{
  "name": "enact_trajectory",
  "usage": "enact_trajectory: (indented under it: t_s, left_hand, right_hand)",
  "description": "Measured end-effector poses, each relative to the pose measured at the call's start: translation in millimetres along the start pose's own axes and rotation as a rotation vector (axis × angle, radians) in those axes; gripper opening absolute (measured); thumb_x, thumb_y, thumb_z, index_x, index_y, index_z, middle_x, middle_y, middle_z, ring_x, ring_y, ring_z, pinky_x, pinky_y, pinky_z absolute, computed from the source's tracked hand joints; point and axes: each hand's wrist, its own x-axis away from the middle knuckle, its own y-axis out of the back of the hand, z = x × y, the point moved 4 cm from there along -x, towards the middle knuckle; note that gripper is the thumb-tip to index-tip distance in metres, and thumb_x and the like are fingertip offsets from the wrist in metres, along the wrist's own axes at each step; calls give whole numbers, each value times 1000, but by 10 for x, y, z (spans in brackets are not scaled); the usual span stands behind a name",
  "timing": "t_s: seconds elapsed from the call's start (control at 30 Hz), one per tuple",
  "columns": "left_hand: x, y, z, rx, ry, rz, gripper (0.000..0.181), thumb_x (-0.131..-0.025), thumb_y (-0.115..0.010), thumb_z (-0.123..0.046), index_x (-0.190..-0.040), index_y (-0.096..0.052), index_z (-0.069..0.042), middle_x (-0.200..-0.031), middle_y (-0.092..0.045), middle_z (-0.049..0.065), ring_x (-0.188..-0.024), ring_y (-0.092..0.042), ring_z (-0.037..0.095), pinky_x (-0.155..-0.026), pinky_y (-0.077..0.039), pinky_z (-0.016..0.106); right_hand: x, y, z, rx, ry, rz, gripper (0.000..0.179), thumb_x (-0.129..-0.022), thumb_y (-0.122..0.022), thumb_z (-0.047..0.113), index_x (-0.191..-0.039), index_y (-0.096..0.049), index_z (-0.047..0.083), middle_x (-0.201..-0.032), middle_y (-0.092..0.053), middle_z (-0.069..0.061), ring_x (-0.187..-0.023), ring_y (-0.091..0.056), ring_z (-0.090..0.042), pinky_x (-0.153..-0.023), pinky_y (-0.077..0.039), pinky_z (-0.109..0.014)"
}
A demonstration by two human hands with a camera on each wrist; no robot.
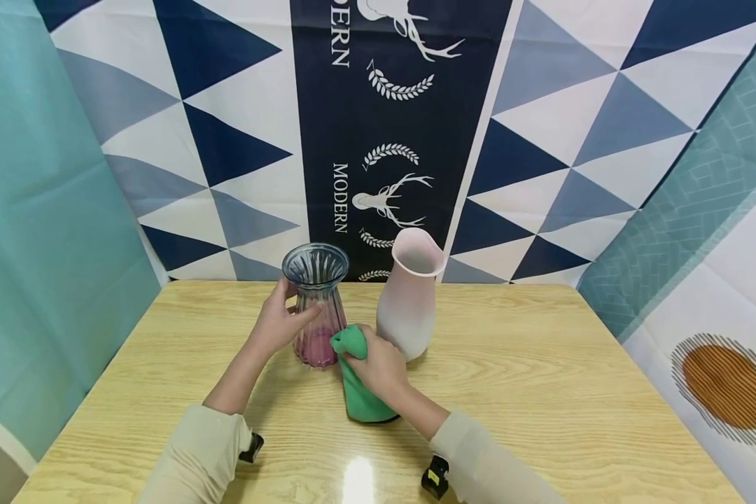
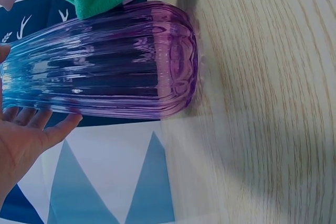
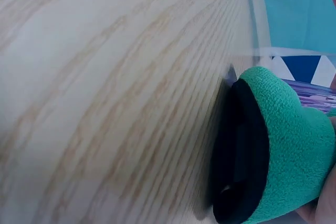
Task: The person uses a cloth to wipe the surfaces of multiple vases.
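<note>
A ribbed glass vase [image 1: 318, 315], bluish at its flared rim and purple-pink at the base, stands upright on the table. My left hand [image 1: 280, 318] grips it round the neck, thumb in front; in the left wrist view the fingers [image 2: 58, 128] lie along its side. My right hand [image 1: 378, 364] holds a green cloth [image 1: 360, 392] bunched at the top, against the vase's lower right side. Below the hand the cloth hangs down, its dark-edged hem [image 3: 260, 150] close over the tabletop in the right wrist view.
A pale pink and white vase [image 1: 409, 301] stands just right of the glass one, behind my right hand. The wooden table [image 1: 510, 392] ends at a patterned curtain [image 1: 227, 140] at the back. Teal cloth [image 1: 38, 210] hangs at the left.
</note>
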Motion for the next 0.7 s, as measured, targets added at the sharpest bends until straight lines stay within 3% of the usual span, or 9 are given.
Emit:
enact_trajectory:
  t_s: [0.1,0.33,0.57,0.7]
  left_hand:
    - [-1,2,4,-3,5,-1,74,-85,-68,-31,-144,-27,-17,-136,-45,15,-127,-44,32,-101,-42,51]
    - [-10,0,2,-3,10,11,74,-85,-68,-30,-144,-26,-17,-138,-44,15,-129,-42,32,-102,-42,51]
    - [-21,-6,-1,10,-11,8,72,-86,-68,-25,-144,-27,-16,-138,-43,17,-130,-41,35,-102,-42,52]
    - [-13,-14,2,11,-3,11,71,-86,-68,-24,-144,-28,-15,-139,-43,17,-130,-41,35,-102,-41,52]
  right_hand:
    - [-8,41,4,-68,11,-53,50,-82,-70,31,-128,-53,19,-101,-70,-8,-88,-66,-23,-73,-54,-39]
    - [-82,193,102,-266,121,-241,50,-83,-70,19,-129,-53,13,-117,-66,-8,-106,-63,-24,-90,-52,-40]
    - [-198,295,214,-370,137,-331,50,-82,-71,17,-129,-53,13,-120,-64,-9,-108,-62,-24,-92,-50,-41]
    - [-254,298,253,-383,133,-343,51,-81,-72,17,-129,-54,17,-121,-64,-7,-108,-62,-24,-90,-51,-42]
